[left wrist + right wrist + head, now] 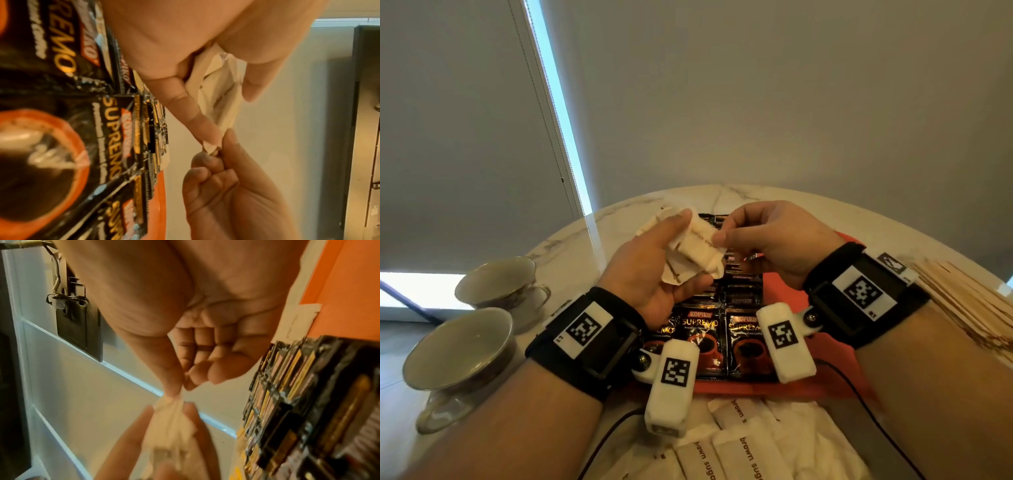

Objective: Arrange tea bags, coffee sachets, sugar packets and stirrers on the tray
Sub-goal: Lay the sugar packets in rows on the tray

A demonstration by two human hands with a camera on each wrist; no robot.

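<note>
Paper-thin, light and floppy: sugar packets [693, 251] bunched in the left hand [654, 274] above the tray [784, 284], right hand [774, 240] fingers pinching one corner; edges look safest.

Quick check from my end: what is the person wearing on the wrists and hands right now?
Bare hands, left hand and right hand. Each wrist has a black strap bearing a white square-code tag, plus a white camera block with its own code. Thin black cables trail back.
</note>
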